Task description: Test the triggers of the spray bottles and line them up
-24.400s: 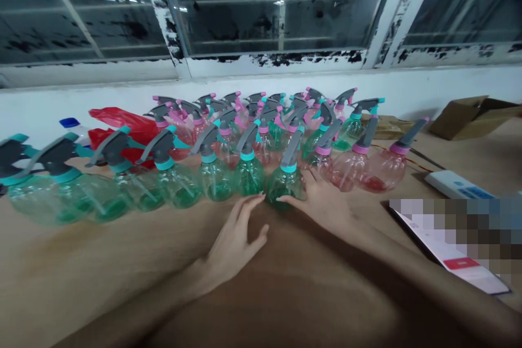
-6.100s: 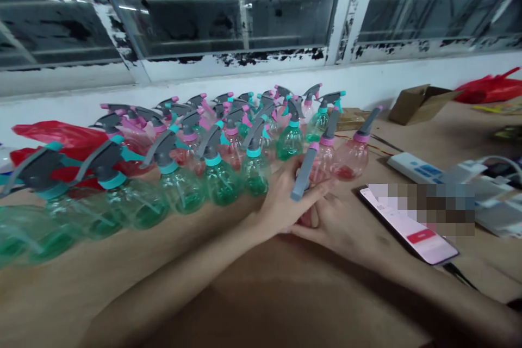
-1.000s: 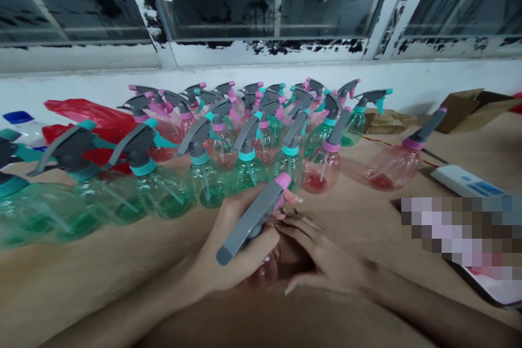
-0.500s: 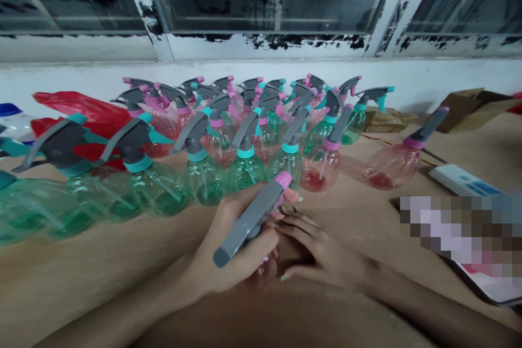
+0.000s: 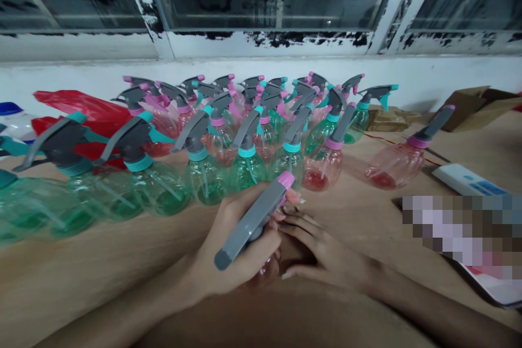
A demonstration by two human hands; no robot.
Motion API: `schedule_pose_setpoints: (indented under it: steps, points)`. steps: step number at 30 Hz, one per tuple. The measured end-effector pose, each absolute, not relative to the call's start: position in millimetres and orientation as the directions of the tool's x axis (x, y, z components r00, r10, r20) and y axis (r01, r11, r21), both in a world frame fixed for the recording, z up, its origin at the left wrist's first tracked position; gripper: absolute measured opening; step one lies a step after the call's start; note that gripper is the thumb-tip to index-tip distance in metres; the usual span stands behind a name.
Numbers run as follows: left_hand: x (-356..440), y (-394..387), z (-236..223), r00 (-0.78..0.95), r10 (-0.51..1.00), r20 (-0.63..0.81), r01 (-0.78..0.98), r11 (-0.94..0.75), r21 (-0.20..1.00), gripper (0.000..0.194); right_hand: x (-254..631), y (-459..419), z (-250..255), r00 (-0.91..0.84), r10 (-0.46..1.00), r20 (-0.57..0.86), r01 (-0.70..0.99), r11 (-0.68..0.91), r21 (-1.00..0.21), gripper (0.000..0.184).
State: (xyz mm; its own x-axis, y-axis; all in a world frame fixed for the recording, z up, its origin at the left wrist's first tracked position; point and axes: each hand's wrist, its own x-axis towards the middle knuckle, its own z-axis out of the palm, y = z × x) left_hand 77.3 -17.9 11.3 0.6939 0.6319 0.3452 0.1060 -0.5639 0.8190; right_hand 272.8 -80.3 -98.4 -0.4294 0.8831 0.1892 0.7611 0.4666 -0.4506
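Note:
My left hand [image 5: 240, 239] is wrapped round the neck of a spray bottle [image 5: 256, 220] with a grey head, a pink nozzle and a pink body, mostly hidden under the hand. My right hand [image 5: 318, 247] lies beside it, palm down with fingers stretched toward the bottle; whether they touch it I cannot tell. Just beyond my hands stands a row of green spray bottles [image 5: 247, 171] with turquoise collars. A pink spray bottle [image 5: 324, 166] ends that row, and another pink bottle [image 5: 395, 163] stands apart to the right.
Several more spray bottles crowd toward the white wall, near a red plastic bag [image 5: 84, 109]. At right are an open cardboard box [image 5: 477, 109], a white device with blue markings [image 5: 468, 179], thin wires and a blurred-out flat object [image 5: 489, 283]. Windows stand above the wall.
Almost nothing differs. The view has shifted very slightly; my left hand keeps its hold on the spray bottle and my right hand stays in place.

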Motion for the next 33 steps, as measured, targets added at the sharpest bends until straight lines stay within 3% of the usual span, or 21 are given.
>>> schedule_pose_setpoints:
  steps: [10, 16, 22, 33]
  points:
    - [77.0, -18.9, 15.1, 0.704, 0.597, 0.386, 0.080, -0.606, 0.791, 0.021, 272.1, -81.6, -95.8, -0.422, 0.888, 0.184, 0.746, 0.456, -0.486, 0.073]
    - [74.5, -18.5, 15.4, 0.702, 0.566, 0.432, 0.080, -0.666, 0.742, 0.015, 273.2, -80.7, -102.5, -0.420, 0.885, 0.201, 0.769, 0.465, -0.440, 0.074]
    - [78.4, -15.5, 12.4, 0.666, 0.662, 0.346, 0.129, -0.558, 0.820, 0.027, 273.9, -81.1, -102.7, -0.426, 0.884, 0.193, 0.757, 0.465, -0.459, 0.074]
    - [79.0, -15.3, 4.0, 0.675, 0.562, 0.478, 0.104, -0.714, 0.693, 0.037, 273.0, -80.3, -100.4, -0.428, 0.885, 0.182, 0.766, 0.462, -0.447, 0.075]
